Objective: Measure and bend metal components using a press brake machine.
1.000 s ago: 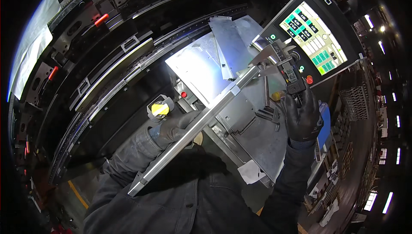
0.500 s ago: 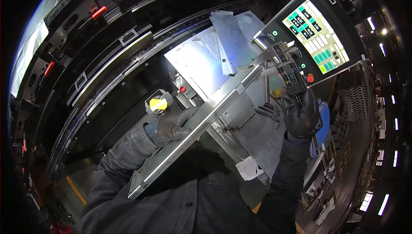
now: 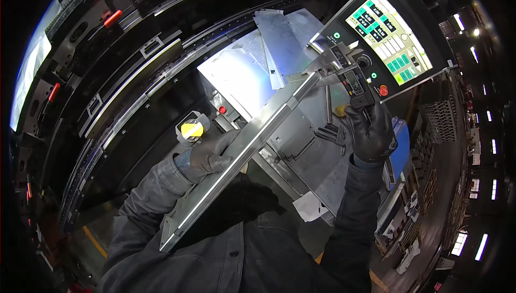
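Observation:
A long folded sheet-metal panel (image 3: 252,143) slants up from my lap toward the control screen. My left hand (image 3: 206,156), in a dark glove, grips its left edge, thumb on the face and the other fingers hidden behind. In my gloved right hand (image 3: 372,131) is a digital caliper (image 3: 352,81), held by its lower end. The caliper's jaws reach the panel's far end, one on either side of it; whether both touch the metal is too small to tell.
A control panel (image 3: 391,35) with a lit screen and red button stands at far right. Loose metal sheets (image 3: 269,46) and several hex keys (image 3: 329,132) lie on the table (image 3: 317,172). A press brake (image 3: 134,91) runs along the left; a yellow-topped device (image 3: 192,129) sits near my left hand.
The whole view has shifted slightly, so the surroundings sit a little further left. Both hands keep their holds, and the caliper stays at the panel's far end.

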Available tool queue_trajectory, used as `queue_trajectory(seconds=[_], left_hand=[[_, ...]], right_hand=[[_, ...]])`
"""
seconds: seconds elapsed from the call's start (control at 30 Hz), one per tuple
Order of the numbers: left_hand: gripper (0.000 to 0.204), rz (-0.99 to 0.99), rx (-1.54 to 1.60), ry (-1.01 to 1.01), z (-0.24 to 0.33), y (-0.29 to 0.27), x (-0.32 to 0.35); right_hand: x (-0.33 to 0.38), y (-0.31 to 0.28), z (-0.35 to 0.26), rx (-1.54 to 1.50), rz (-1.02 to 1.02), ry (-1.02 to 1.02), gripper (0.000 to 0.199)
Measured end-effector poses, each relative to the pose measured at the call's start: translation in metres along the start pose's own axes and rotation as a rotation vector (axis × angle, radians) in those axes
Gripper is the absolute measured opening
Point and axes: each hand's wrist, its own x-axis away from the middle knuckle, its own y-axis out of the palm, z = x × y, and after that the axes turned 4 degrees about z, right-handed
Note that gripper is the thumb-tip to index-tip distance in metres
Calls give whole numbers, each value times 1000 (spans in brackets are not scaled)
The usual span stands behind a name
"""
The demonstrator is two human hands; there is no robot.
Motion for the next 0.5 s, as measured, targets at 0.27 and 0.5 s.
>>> queue_trajectory(seconds=[0.27, 0.5], left_hand=[[80, -41, 42, 13, -4, -6, -3], [66, 10, 6, -2, -1, -1, 1]], right_hand=[[1, 7, -1, 28, -21, -39, 53], [1, 13, -2, 170, -50, -100, 53]])
